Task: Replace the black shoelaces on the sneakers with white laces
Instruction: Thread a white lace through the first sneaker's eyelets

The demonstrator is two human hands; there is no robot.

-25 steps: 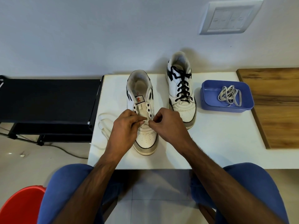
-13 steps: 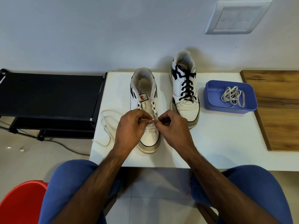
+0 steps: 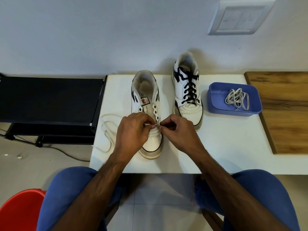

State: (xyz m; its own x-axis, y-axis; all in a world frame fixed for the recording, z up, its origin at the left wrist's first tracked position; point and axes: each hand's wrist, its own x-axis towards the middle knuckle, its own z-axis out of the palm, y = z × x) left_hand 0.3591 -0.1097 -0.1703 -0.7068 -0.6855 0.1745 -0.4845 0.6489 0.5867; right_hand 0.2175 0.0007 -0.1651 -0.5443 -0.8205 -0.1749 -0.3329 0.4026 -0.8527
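Two white sneakers stand on the white table (image 3: 221, 147). The near left sneaker (image 3: 146, 97) has no lace in its upper eyelets. My left hand (image 3: 133, 132) and my right hand (image 3: 178, 130) meet over its lowest eyelets, each pinching the white lace (image 3: 106, 129), whose loose length loops on the table to the left. The right sneaker (image 3: 187, 90) stands farther back and carries a black lace (image 3: 190, 90).
A blue tray (image 3: 216, 105) at the right holds another white lace (image 3: 237, 99). A wooden board (image 3: 286, 112) lies at the far right. A black rack (image 3: 48, 99) stands left of the table. A red seat (image 3: 18, 210) shows at the lower left.
Both hands stay at the left sneaker's lower eyelets, working the white lace; the view has shifted slightly. The shoes and the tray have not moved.
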